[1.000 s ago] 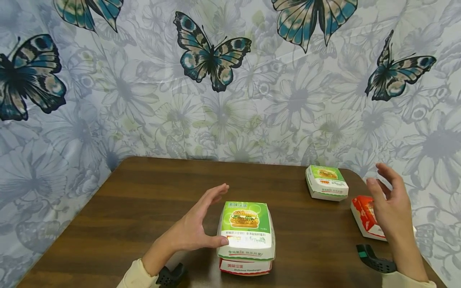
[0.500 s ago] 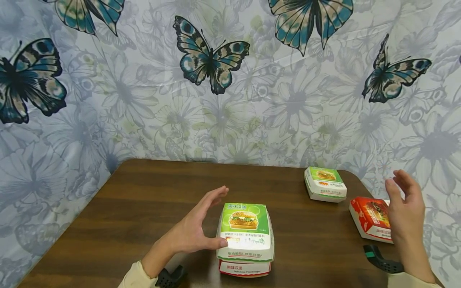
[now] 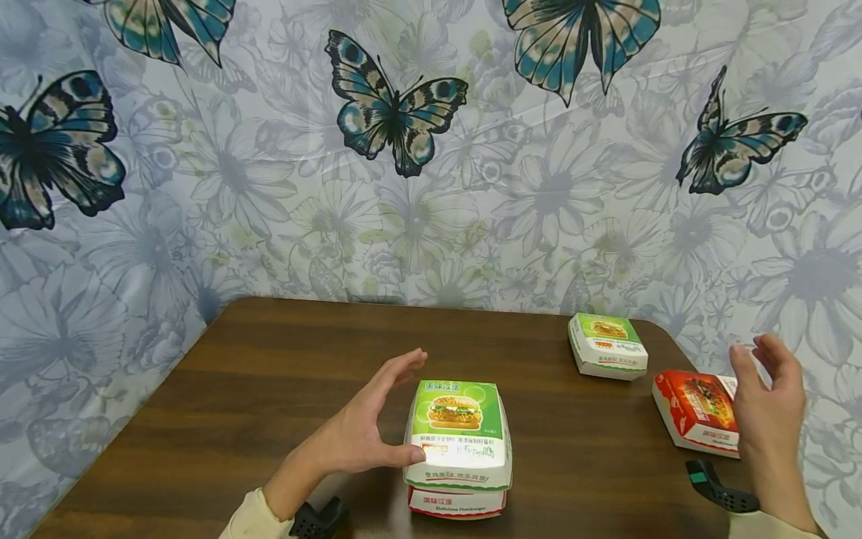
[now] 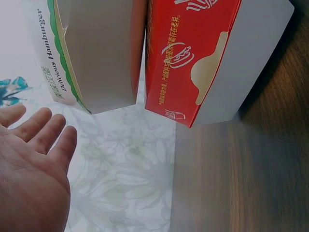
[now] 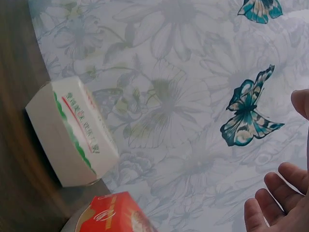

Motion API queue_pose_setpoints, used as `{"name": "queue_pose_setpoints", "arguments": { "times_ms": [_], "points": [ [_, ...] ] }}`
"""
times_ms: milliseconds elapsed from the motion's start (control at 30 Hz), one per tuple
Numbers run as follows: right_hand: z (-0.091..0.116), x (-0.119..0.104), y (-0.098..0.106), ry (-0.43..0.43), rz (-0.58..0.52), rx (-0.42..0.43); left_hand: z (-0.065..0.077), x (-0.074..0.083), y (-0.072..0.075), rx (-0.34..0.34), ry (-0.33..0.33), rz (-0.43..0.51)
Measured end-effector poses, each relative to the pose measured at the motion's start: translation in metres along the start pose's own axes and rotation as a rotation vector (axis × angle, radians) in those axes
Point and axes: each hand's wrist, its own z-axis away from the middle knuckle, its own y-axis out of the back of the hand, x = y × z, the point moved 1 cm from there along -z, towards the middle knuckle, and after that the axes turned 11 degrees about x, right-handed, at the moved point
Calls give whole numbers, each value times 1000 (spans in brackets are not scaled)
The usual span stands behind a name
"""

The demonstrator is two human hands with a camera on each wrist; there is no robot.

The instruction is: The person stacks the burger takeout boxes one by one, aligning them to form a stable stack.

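In the head view a green and white hamburger box [image 3: 459,434] sits on top of a red and white hamburger box [image 3: 458,500]. My left hand [image 3: 364,434] is beside this stack on its left, fingers extended, with the thumb tip right at the green box's near left edge. At the right, my right hand [image 3: 771,404] hovers with relaxed fingers and holds nothing. It overlaps the right end of a second red hamburger box [image 3: 694,408]. Seen from the left wrist, the upper box's grey side [image 4: 104,63] adjoins the red top of the lower box [image 4: 193,63].
Another green hamburger box [image 3: 609,344] stands at the back right corner of the brown wooden table [image 3: 289,359]. Behind the table hangs a floral cloth [image 3: 431,247] with butterflies. Dark wrist straps [image 3: 720,490] show at both wrists.
My right hand has moved to the right and slightly down, uncovering more of the red box beside it. The left hand and the stack stay in place.
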Motion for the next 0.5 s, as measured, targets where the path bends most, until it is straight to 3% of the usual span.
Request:
{"name": "queue_pose_setpoints", "arguments": {
  "times_ms": [333, 500],
  "points": [
    [-9, 18, 3, -82, -31, 58, 1, 0, 0, 0, -3, 1],
    [-11, 26, 5, -61, 69, 57, 1, 0, -1, -6, 13, 2]
  ]
}}
